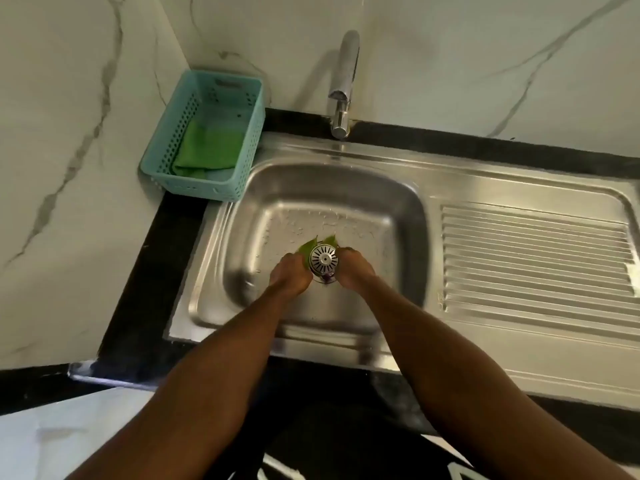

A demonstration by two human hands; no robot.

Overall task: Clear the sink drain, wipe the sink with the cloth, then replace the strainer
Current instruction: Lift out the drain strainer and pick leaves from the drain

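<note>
A round metal strainer (323, 259) sits over the drain at the bottom of the steel sink (263, 188). Green leaves (308, 248) lie against its far left edge, and a small dark purple scrap (326, 277) shows at its near edge. My left hand (290, 276) rests on the sink floor just left of the strainer, fingertips touching a leaf. My right hand (354, 268) is just right of the strainer, fingers curled at its rim. Whether either hand grips anything is hidden by the fingers. A folded green cloth (207, 151) lies in the teal basket (249, 147).
The chrome tap (343, 88) stands behind the sink, its spout overhanging the basin. A ribbed steel drainboard (533, 261) extends to the right. Marble walls close in at the left and back. A black counter edge (138, 289) borders the sink. Water drops dot the basin floor.
</note>
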